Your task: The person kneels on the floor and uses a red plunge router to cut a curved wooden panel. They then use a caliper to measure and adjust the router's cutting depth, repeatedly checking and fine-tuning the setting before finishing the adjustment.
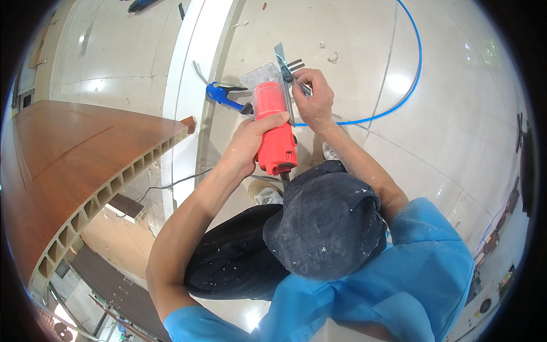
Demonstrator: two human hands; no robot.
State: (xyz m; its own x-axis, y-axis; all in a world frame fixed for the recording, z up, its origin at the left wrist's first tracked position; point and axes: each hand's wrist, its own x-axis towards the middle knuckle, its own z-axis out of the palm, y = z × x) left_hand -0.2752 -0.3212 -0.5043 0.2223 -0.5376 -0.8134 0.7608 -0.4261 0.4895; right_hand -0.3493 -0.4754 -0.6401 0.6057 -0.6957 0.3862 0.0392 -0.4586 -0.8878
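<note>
My left hand [249, 138] is wrapped round the red body of a trim router [276, 145], which has a clear plastic base and a cord at its lower end. My right hand [314, 98] is beside the base, its fingers pinched on a grey metal edge guide [282, 60] with slotted bars. Where exactly the fingertips press is partly hidden. Left of the router, a blue-and-black hand tool [225, 98] lies on the floor, close to its base.
A brown door panel [85, 148] with a hollow-celled edge stands out at left. Next to it runs a white frame strip [185, 85]. A blue hose [419, 62] curves over the tiled floor at right. A thin dark cord [171, 185] trails left, and a shoe [266, 194] is below the router.
</note>
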